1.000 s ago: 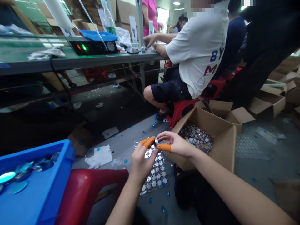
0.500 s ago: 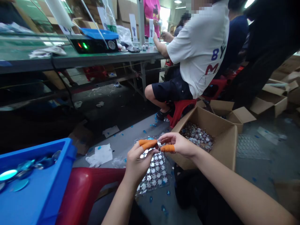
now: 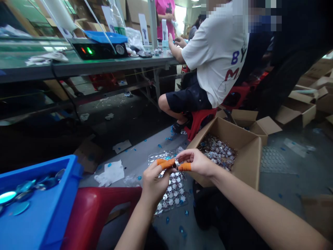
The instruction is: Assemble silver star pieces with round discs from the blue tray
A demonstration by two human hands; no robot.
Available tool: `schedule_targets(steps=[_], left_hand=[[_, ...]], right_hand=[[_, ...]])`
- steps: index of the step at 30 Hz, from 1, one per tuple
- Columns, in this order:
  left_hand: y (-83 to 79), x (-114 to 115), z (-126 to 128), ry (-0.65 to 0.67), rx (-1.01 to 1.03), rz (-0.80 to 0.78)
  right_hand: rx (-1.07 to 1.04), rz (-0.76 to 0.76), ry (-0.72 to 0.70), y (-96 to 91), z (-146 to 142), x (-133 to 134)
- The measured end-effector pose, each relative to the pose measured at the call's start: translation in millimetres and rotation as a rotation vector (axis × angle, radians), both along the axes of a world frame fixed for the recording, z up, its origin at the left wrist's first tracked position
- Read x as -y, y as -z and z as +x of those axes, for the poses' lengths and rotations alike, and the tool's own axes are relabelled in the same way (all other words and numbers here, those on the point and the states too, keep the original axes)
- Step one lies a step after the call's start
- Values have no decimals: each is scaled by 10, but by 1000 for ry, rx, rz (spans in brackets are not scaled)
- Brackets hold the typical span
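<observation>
Between both hands is a small shiny metal piece (image 3: pixel 177 163), too small to make out its exact kind. My left hand (image 3: pixel 158 177) pinches it from the left, with orange finger cots on two fingers. From the other side my right hand (image 3: pixel 196 163), with an orange cot on the thumb, closes its fingertips on the same piece. Below them lies a clear plastic tray (image 3: pixel 166 208) with rows of silvery, notched discs (image 3: pixel 173 189). Right of the hands stands an open cardboard box (image 3: pixel 246 163) holding a heap of similar metal pieces (image 3: pixel 217 149).
A blue bin (image 3: pixel 62 194) with round blue discs (image 3: pixel 22 207) sits on a red stool (image 3: pixel 90 205) at left. A seated co-worker (image 3: pixel 213 55) is at the long workbench (image 3: pixel 104 64). Blue discs and scraps litter the floor; more boxes (image 3: pixel 296 113) stand at right.
The view has shifted slightly. Both hands stay together at the small metal piece, with the fingers a little re-set around it. The co-worker's hands at the bench have moved closer together.
</observation>
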State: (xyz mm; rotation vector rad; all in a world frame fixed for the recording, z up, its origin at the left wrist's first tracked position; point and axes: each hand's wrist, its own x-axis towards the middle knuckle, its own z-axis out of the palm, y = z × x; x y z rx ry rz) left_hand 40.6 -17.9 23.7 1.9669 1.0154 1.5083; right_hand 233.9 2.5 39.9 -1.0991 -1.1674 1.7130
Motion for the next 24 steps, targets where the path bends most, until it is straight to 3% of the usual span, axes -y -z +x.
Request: schedule_targets(steps=[6,9,13,18,24], left_hand=[[95,-14,47,-25,2,-49],[-2,-16,30,-14,17,-47],[-181,-26,-54,-65,105,-74],[-217,-60,-128,-89,354,-159],[-263,-5,-142,-21,218,-122]], right_hand=[[15,24,31,47,19,1],[-66,4,-4,32,43,-38],[-338,-119,-131,-6,50,-113],[-552,-171,-221,6,31,-142],[-561,-181,-207,54,-26,-143]])
